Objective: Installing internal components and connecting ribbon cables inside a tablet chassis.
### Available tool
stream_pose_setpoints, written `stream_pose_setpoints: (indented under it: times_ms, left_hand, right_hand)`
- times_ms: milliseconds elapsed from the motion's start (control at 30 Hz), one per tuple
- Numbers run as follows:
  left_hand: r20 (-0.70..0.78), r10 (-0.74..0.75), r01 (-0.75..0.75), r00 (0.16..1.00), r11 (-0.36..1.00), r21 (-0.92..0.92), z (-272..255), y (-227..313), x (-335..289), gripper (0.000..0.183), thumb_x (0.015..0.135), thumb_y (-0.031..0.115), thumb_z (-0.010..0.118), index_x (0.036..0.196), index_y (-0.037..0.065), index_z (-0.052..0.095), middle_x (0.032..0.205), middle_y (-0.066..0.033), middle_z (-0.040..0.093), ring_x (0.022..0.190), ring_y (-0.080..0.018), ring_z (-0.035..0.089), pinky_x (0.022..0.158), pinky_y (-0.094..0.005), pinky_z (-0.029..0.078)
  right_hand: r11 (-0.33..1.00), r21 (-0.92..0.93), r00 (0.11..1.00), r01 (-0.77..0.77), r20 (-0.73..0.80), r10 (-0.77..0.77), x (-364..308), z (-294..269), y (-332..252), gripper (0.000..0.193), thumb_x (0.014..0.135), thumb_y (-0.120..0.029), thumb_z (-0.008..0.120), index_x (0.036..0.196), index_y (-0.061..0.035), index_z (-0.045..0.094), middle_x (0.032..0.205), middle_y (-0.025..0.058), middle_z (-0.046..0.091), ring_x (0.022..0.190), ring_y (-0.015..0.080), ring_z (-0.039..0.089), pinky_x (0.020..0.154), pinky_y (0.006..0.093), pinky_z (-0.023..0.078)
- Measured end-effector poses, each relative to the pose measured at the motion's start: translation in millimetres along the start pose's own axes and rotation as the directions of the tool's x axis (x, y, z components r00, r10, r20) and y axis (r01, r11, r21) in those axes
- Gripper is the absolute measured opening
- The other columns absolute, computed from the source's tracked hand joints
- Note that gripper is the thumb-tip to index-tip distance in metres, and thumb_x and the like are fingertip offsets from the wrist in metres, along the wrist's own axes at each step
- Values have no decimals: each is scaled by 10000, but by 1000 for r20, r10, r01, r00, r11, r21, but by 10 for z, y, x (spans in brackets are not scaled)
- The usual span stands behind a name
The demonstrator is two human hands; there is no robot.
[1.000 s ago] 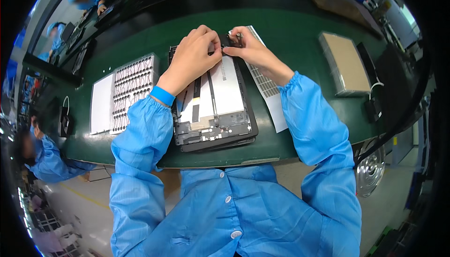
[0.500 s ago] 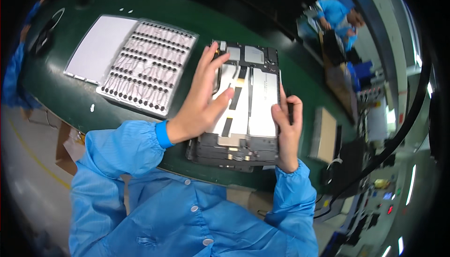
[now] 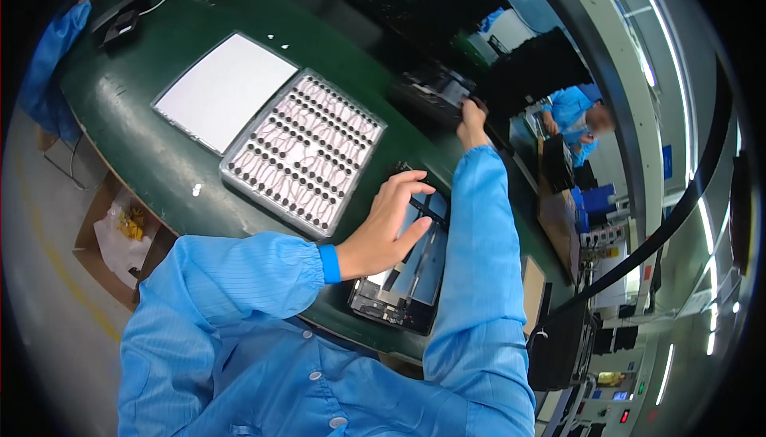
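Note:
My left hand hovers over or rests on an opened tablet, whose silvery batteries and dark ribbon cables show; its fingers are extended, the thumb apart. Contact is hard to tell. Part of the tablet is behind this hand and my right sleeve. My right arm stretches far across the table, and my right hand is closed on the near right end of a dark, flat device, seemingly another opened tablet. Left of the near tablet lies a clear tray holding rows of small round black parts with pale wires.
Beside the tray lies its white lid or sheet. Small white bits dot the green table. A cardboard box stands below its left edge. At the right are a tan board and a hanging black cable. Other people work nearby.
My right hand has left the near tablet and reached far forward to the dark device. The near tablet sits lower right in relation to the tray; my left hand stays over it.

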State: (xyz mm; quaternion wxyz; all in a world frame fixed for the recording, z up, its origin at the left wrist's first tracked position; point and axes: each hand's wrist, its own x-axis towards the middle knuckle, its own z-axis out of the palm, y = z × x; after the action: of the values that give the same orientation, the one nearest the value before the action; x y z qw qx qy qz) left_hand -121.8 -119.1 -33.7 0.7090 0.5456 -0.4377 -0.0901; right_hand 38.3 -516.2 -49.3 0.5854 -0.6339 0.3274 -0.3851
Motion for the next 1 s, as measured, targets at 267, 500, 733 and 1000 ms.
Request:
stream_pose_setpoints:
  times_ms: [267, 500, 733, 1000]
  left_hand:
    - [231, 150, -190, 961, 969, 160, -135, 186, 76, 214, 895, 76, 595, 1105, 74, 635, 1372, -144, 504, 1305, -359, 416, 1112, -446, 313]
    - [749, 111, -494, 653, 812, 310, 311, 429, 168, 222, 948, 161, 599, 1147, 107, 681, 1422, -174, 501, 1353, -392, 408, 1108, -515, 342]
    - [903, -65, -667, 424, 652, 360, 1073, 81, 104, 418, 1017, 422, 480, 1282, 153, 661, 1430, -241, 496, 1358, -412, 431, 1191, -543, 230]
    - [894, -63, -643, 444, 672, 367, 1232, 3, 538, 435, 898, 294, 683, 1280, 97, 612, 1359, -156, 583, 1313, -340, 508, 1186, -519, 275]
  right_hand:
    - [952, -168, 845, 255, 516, -136, -1375, -1064, -1198, 472, 1072, -436, 392, 1269, -32, 536, 1092, 155, 711, 820, 193, 707, 729, 280, 553]
    - [944, -327, 936, 27, 340, 91, -2335, -2826, -773, 431, 1032, -390, 535, 1094, 7, 690, 820, 46, 641, 620, 72, 564, 519, 210, 468]
    - [986, -122, 937, 113, 342, -65, -2996, -3116, -398, 228, 1001, -192, 614, 1138, -13, 643, 969, 105, 722, 749, 109, 630, 666, 230, 510]
    - [628, -440, 666, 641, 726, -171, -3134, -3146, -492, 644, 754, -299, 840, 1296, -88, 564, 1444, 99, 545, 1429, 320, 398, 1171, 461, 304]
